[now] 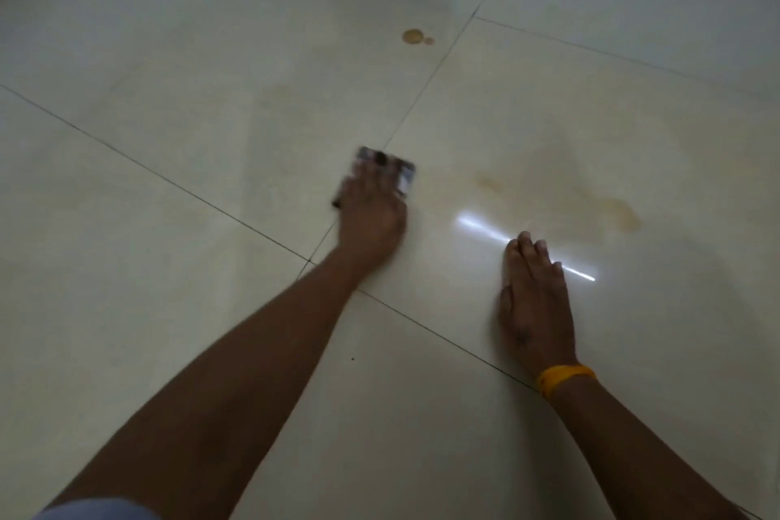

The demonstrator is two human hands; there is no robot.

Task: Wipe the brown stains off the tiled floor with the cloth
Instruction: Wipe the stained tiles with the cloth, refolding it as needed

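My left hand (371,211) presses a small dark-and-white patterned cloth (403,175) flat on the cream tiled floor (169,139), near a crossing of grout lines; the hand and cloth are motion-blurred. My right hand (534,296), with a yellow band at the wrist, lies palm-down on the tile, fingers together, holding nothing. A round brown stain (413,36) with a small dot beside it sits farther ahead. A fainter smeared brown stain (624,213) lies to the right, beyond my right hand, with a pale patch (489,183) between the hands.
Dark grout lines (169,182) cross the glossy floor diagonally. A bright reflected streak of light (481,226) runs across the tile by my right fingertips. A bit of pale clothing (97,509) shows at the bottom left.
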